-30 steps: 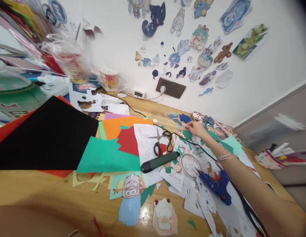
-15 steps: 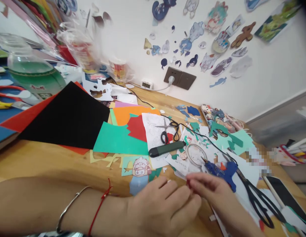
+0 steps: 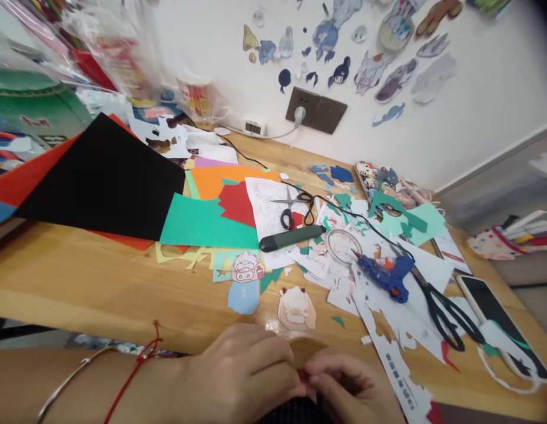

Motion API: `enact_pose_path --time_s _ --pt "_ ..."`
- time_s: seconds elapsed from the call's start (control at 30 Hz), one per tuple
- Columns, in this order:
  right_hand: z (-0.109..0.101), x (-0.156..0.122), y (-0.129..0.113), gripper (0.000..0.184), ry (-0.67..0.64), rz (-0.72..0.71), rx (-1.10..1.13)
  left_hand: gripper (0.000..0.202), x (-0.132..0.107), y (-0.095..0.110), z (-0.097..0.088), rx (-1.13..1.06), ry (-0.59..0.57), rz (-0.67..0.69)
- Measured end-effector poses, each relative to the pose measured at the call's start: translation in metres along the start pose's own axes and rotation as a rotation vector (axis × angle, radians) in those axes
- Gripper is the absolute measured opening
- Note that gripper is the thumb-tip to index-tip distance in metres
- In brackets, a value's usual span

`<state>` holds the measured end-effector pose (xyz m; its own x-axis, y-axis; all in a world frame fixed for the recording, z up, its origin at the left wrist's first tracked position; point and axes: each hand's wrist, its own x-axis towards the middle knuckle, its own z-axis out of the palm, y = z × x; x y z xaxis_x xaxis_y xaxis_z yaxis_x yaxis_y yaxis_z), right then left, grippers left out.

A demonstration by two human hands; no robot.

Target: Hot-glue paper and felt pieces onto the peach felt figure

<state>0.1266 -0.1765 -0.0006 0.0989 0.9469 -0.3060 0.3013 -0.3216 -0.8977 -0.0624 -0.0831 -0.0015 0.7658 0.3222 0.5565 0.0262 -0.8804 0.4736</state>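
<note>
My left hand (image 3: 247, 374) and my right hand (image 3: 350, 386) meet at the table's near edge, at the bottom of the view. Both pinch a tiny red piece (image 3: 303, 377) between their fingertips. A silver bangle and a red string circle my left wrist. Just beyond my hands lies a small paper cut-out of a cream animal with red horns (image 3: 296, 307). Beside it rests a cut-out figure on light blue felt (image 3: 244, 282).
On the wooden table (image 3: 100, 282) lie black (image 3: 100, 176), green, red and orange felt sheets, small scissors (image 3: 291, 209), a dark green pen-shaped tool (image 3: 293, 237), a blue glue gun (image 3: 385, 275), large black scissors (image 3: 445, 309), a phone (image 3: 494, 306) and paper scraps. Stickers cover the wall.
My right hand came back from the far pile to meet my left hand. Both hands then drew down to the near table edge, and the view tilted lower.
</note>
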Motion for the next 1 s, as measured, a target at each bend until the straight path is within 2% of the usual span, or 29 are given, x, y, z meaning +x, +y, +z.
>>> enact_pose_path --time_s 0.1,0.17,0.27,0.33,0.43,0.53,0.7,0.83,1.0 --pt "-0.014 0.012 -0.008 0.012 0.143 -0.186 -0.16 0.021 -0.006 -0.002 -0.002 0.039 -0.014 -0.065" --pt "-0.028 0.024 -0.013 0.012 0.151 -0.237 -0.268 0.025 -0.008 -0.008 -0.002 0.157 -0.027 -0.057" --pt "-0.044 0.04 -0.02 0.018 -0.01 -0.2 -0.4 0.031 -0.012 -0.019 -0.001 0.354 -0.053 0.003" --pt "-0.047 0.048 -0.022 0.02 -0.116 -0.153 -0.452 0.031 -0.015 -0.024 -0.001 0.416 -0.08 0.032" --pt "-0.043 0.056 -0.021 0.017 -0.159 -0.1 -0.452 0.023 -0.016 -0.024 -0.002 0.431 -0.148 0.058" --pt "-0.037 0.061 -0.02 0.014 -0.152 -0.114 -0.431 0.029 -0.015 -0.021 0.0 0.409 -0.198 0.095" --pt "-0.031 0.059 -0.024 0.008 -0.081 -0.175 -0.552 0.029 -0.016 -0.021 0.01 0.382 -0.206 0.135" --pt "-0.026 0.053 -0.026 0.011 -0.004 -0.218 -0.687 0.029 -0.021 -0.022 0.013 0.407 -0.205 0.144" --pt "-0.022 0.048 -0.015 0.014 0.049 -0.323 -0.693 0.029 -0.023 -0.02 0.014 0.414 -0.216 0.128"
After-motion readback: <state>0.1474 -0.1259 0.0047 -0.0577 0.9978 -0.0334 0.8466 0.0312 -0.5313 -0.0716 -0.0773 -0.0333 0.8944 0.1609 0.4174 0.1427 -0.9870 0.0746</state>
